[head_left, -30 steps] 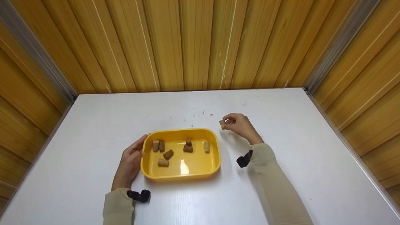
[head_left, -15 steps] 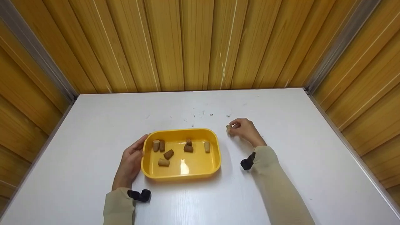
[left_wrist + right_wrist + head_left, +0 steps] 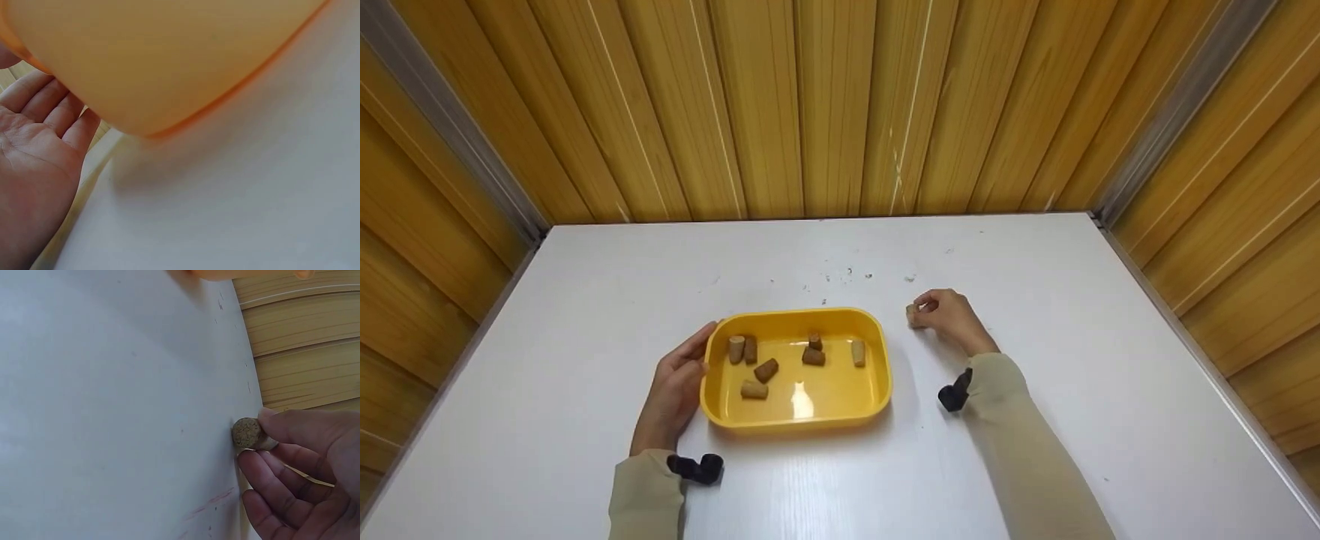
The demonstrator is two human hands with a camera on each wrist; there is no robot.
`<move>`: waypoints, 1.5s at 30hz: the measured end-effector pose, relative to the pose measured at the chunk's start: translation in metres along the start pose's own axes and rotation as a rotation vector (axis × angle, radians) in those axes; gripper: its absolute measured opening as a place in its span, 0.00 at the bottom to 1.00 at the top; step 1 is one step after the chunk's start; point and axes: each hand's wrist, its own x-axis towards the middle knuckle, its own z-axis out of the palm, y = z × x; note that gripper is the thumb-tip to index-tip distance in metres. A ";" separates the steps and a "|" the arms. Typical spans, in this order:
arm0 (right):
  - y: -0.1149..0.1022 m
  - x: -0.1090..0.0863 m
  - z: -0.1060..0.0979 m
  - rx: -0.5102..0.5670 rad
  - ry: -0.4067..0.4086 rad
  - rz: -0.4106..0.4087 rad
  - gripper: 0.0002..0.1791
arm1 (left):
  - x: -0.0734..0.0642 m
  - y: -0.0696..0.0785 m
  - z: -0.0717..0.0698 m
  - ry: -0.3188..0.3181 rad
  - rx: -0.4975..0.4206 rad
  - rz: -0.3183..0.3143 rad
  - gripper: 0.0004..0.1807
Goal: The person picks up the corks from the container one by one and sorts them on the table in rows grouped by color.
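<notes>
My left hand (image 3: 675, 390) grips the left side of a yellow plastic tray (image 3: 795, 421), its thumb at the rim and its fingers against the outer wall. In the left wrist view the fingers of that hand (image 3: 39, 140) lie along the tray's outside (image 3: 157, 67). Several corks lie inside, among them a pale one (image 3: 858, 353), a dark brown one (image 3: 766, 370) and a light brown one (image 3: 754, 389). To the right of the tray, my right hand (image 3: 952, 319) pinches a cork (image 3: 247, 433) between thumb and fingers, right at the white tabletop.
The white table (image 3: 1035, 300) is scattered with small dark crumbs and marks (image 3: 850, 271) behind the tray. Yellow wood-patterned panels (image 3: 825, 112) stand along its back and both sides. Each wrist wears a small black camera.
My right hand has moved slightly right and toward me, bringing the cork down to the tabletop. My left hand and the tray have stayed in place.
</notes>
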 end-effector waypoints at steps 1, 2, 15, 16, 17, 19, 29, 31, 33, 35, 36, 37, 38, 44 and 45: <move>0.000 0.000 0.000 0.004 -0.002 0.002 0.21 | 0.000 0.000 0.000 -0.001 0.004 0.001 0.35; 0.000 -0.001 0.000 0.009 -0.005 0.004 0.21 | 0.000 0.000 0.000 -0.001 0.007 0.002 0.35; 0.003 -0.003 0.000 0.022 0.002 -0.037 0.26 | 0.002 -0.001 0.002 0.008 0.029 -0.007 0.35; 0.003 -0.003 0.000 0.018 0.001 -0.033 0.27 | 0.002 -0.001 0.002 0.008 0.029 -0.010 0.35; 0.003 -0.003 0.000 0.013 -0.001 -0.028 0.27 | 0.002 0.000 0.002 0.009 0.027 -0.012 0.35; 0.003 -0.002 -0.001 0.009 -0.004 -0.017 0.27 | 0.003 0.000 0.003 0.009 0.025 -0.012 0.35; -0.001 -0.001 -0.007 -0.005 -0.032 -0.004 0.27 | 0.003 -0.002 0.003 0.006 0.027 -0.001 0.35; -0.003 -0.002 -0.010 -0.015 -0.031 -0.019 0.27 | 0.004 -0.002 0.004 0.004 0.025 0.000 0.35; -0.007 -0.004 -0.012 -0.018 -0.024 -0.041 0.26 | 0.004 -0.002 0.004 0.001 0.029 0.003 0.35; -0.010 -0.007 -0.015 -0.018 -0.014 -0.074 0.24 | 0.004 -0.002 0.005 0.005 0.031 0.008 0.35; -0.013 -0.008 -0.015 -0.019 -0.009 -0.092 0.24 | 0.004 -0.001 0.005 0.002 0.032 0.013 0.35; -0.016 -0.010 -0.016 -0.016 -0.005 -0.112 0.23 | 0.004 -0.001 0.005 0.004 0.032 0.017 0.35; -0.019 -0.012 -0.017 -0.012 -0.001 -0.129 0.23 | 0.004 -0.002 0.005 0.005 0.029 0.021 0.35; -0.041 -0.022 -0.018 -0.033 -0.029 -0.242 0.21 | 0.004 -0.002 0.006 0.022 0.002 0.013 0.35; -0.044 -0.024 -0.017 -0.041 -0.042 -0.260 0.21 | 0.004 -0.002 0.006 0.024 0.000 0.010 0.35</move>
